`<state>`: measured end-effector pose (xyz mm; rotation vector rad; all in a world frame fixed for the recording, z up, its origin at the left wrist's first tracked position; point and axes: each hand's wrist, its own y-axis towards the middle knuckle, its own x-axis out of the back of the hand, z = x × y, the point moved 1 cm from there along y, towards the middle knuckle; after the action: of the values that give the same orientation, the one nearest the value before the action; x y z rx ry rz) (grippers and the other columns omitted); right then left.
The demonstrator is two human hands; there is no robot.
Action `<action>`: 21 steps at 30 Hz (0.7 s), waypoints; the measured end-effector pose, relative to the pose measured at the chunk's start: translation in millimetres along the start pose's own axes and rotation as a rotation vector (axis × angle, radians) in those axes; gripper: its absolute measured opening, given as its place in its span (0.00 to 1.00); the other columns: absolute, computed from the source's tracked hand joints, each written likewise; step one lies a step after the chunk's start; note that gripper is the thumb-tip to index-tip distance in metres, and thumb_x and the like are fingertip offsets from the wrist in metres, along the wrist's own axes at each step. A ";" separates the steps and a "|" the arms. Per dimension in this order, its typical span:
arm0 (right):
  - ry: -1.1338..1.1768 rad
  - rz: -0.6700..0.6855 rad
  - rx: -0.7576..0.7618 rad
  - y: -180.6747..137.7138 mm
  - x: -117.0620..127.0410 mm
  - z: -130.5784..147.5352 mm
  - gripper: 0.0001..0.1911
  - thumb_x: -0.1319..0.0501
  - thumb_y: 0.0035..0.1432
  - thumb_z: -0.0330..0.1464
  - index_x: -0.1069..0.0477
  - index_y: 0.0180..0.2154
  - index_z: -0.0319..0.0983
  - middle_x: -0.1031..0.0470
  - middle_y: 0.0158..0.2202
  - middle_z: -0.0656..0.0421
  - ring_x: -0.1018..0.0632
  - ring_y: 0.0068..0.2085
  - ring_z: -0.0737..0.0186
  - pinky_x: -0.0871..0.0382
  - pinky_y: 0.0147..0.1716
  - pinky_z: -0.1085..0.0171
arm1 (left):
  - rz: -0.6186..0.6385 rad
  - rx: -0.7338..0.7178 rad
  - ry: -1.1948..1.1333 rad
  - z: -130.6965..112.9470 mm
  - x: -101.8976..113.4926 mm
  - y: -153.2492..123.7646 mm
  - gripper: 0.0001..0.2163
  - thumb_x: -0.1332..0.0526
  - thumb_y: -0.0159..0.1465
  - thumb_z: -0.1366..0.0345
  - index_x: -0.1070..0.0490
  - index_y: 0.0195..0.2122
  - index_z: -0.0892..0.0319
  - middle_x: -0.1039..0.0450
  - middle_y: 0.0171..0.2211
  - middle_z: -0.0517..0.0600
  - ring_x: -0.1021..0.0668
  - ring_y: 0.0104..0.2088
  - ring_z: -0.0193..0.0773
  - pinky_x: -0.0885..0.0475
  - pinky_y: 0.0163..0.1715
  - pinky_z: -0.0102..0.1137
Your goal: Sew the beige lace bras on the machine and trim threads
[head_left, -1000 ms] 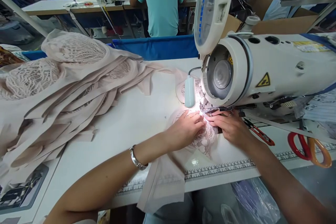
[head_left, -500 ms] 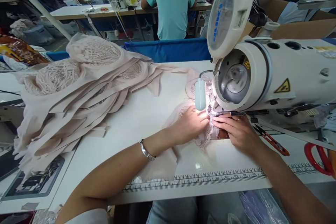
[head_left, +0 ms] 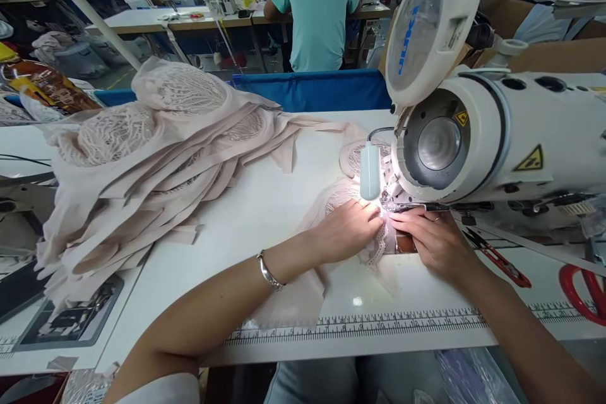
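Note:
A pale pink lace bra piece (head_left: pixel 315 293) lies under the head of the white sewing machine (head_left: pixel 473 139), lit by a small lamp (head_left: pixel 370 170). My left hand (head_left: pixel 350 230) is closed on this piece just left of the needle area, its fingers bent and pressed together. A scalloped lace trim (head_left: pixel 376 249) runs out between my two hands. My right hand (head_left: pixel 433 240) rests with outstretched fingers on the piece's right edge, beside the presser area. The needle itself and my left fingertips are hard to make out in the glare.
A heap of pale pink lace bra pieces (head_left: pixel 156 151) covers the left of the table. Red-handled thread snippers (head_left: pixel 502 259) and red-handled scissors (head_left: pixel 582 293) lie at right. A printed ruler (head_left: pixel 379 323) follows the front edge. A person in a teal shirt (head_left: pixel 317 9) sits ahead.
The whole scene has shifted slightly right in the view. Less of the lace trim shows below my hands. The round metal part inside the machine's open end looks different. Both hands keep nearly the same pose.

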<state>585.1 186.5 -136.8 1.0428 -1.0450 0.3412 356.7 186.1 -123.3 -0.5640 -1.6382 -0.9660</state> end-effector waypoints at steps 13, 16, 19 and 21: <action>-0.040 0.038 -0.034 5.6 7.8 8.0 0.22 0.50 0.64 0.20 0.24 0.50 0.41 0.19 0.47 0.57 0.22 0.46 0.56 0.28 0.42 0.57 | -0.031 -0.016 -0.002 -0.5 3.3 0.2 0.12 0.52 0.72 0.74 0.28 0.40 0.64 0.27 0.40 0.56 0.28 0.34 0.41 0.37 0.29 0.35; -0.057 0.044 -0.025 5.7 7.1 8.5 0.22 0.50 0.63 0.19 0.24 0.48 0.41 0.19 0.47 0.57 0.22 0.47 0.57 0.29 0.44 0.56 | -0.027 -0.014 0.010 -0.8 3.1 1.5 0.11 0.51 0.71 0.75 0.29 0.40 0.64 0.26 0.39 0.55 0.28 0.34 0.41 0.37 0.30 0.36; -0.052 0.027 0.001 6.5 7.5 9.7 0.20 0.50 0.62 0.18 0.24 0.43 0.41 0.18 0.46 0.58 0.22 0.46 0.58 0.30 0.43 0.57 | 0.004 0.021 0.015 -0.5 4.7 0.9 0.10 0.50 0.70 0.76 0.30 0.45 0.64 0.26 0.40 0.54 0.27 0.36 0.42 0.38 0.30 0.35; -0.057 0.021 -0.002 6.9 7.5 10.5 0.19 0.50 0.63 0.18 0.24 0.41 0.40 0.18 0.45 0.58 0.22 0.45 0.58 0.31 0.41 0.57 | 0.023 0.049 0.025 -0.2 5.8 0.0 0.11 0.48 0.68 0.76 0.30 0.47 0.63 0.27 0.40 0.54 0.27 0.36 0.42 0.40 0.29 0.35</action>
<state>578.6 179.6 -125.8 1.0454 -1.1082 0.3291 355.2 185.2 -117.8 -0.5343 -1.6257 -0.9104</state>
